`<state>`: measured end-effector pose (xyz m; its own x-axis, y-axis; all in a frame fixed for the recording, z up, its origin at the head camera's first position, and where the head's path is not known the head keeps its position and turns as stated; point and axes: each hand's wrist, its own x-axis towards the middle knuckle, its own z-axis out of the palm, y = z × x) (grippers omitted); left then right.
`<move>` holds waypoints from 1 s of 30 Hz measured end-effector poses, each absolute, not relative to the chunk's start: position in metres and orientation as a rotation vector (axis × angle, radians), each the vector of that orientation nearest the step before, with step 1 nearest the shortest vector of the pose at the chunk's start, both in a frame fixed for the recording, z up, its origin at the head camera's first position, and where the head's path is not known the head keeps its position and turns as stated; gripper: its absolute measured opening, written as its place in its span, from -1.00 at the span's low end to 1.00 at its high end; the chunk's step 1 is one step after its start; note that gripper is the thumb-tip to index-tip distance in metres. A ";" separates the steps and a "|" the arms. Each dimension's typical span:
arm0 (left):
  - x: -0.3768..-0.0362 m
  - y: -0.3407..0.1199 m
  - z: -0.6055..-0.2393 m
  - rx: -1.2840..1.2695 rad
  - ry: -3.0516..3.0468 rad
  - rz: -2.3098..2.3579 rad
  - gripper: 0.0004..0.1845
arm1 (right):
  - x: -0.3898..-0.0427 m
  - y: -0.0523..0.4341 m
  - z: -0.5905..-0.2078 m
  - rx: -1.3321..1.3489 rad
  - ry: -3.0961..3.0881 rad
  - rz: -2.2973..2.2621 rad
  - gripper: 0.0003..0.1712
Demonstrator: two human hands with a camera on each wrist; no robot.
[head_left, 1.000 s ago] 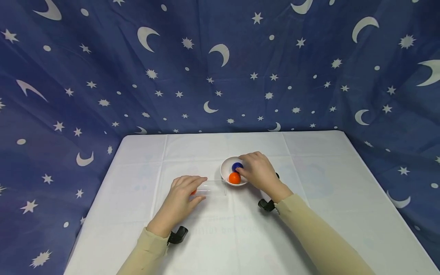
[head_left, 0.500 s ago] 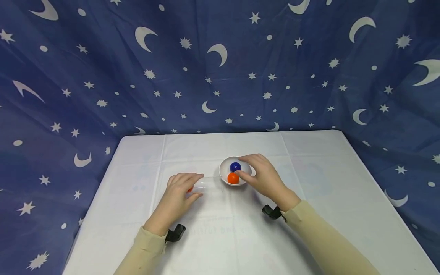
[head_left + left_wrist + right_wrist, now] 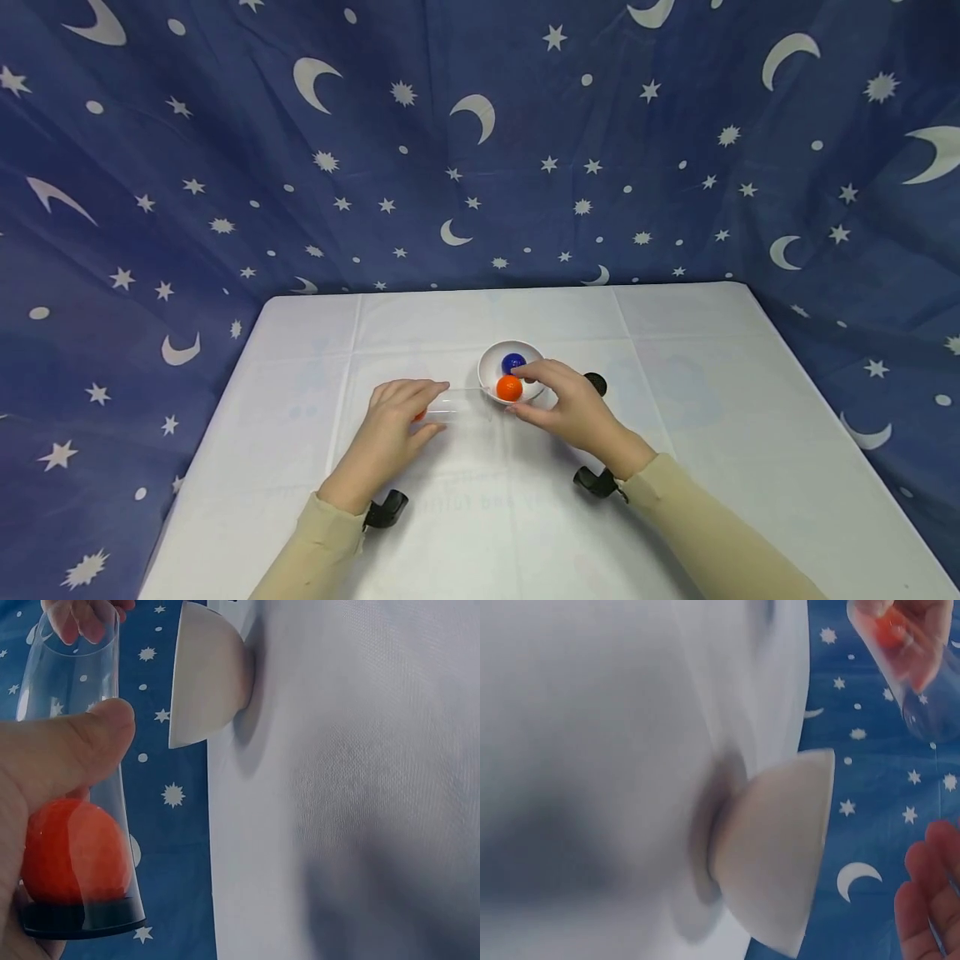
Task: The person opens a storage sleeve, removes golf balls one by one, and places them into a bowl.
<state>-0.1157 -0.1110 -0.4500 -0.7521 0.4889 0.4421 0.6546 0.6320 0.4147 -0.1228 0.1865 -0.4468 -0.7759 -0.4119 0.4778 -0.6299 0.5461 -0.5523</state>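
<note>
A white bowl (image 3: 495, 357) stands mid-table with a blue ball (image 3: 513, 362) and an orange ball (image 3: 509, 387) in it. My right hand (image 3: 558, 402) reaches over the bowl's near rim, and its index finger and thumb pinch the orange ball. My left hand (image 3: 390, 425) grips a clear tube (image 3: 461, 407) lying on its side left of the bowl. In the left wrist view the tube (image 3: 82, 667) has a black base and holds another orange ball (image 3: 71, 851), with the bowl (image 3: 206, 671) beyond its mouth. The right wrist view shows the bowl's outside (image 3: 780, 855) and my fingertips (image 3: 930, 900).
A small black cap (image 3: 596, 383) lies on the white tablecloth (image 3: 712, 417) just right of the bowl, behind my right hand. A blue curtain with stars and moons (image 3: 480, 150) closes in the table at the back and both sides.
My right hand has drawn back from over the blue ball to the bowl's near side and closed on the orange ball. The black cap has come into sight. The left hand and tube stay put.
</note>
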 end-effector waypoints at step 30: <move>-0.117 -0.102 -0.449 -0.982 -2.629 -0.663 -0.41 | -0.114 0.170 -0.467 0.908 -2.527 1.177 -0.47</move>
<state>-0.1171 -0.1024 -0.4492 -0.7386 0.5522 0.3867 0.6696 0.6676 0.3255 -0.1140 0.1697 -0.4674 -0.7886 -0.4443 0.4251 -0.6113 0.4915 -0.6203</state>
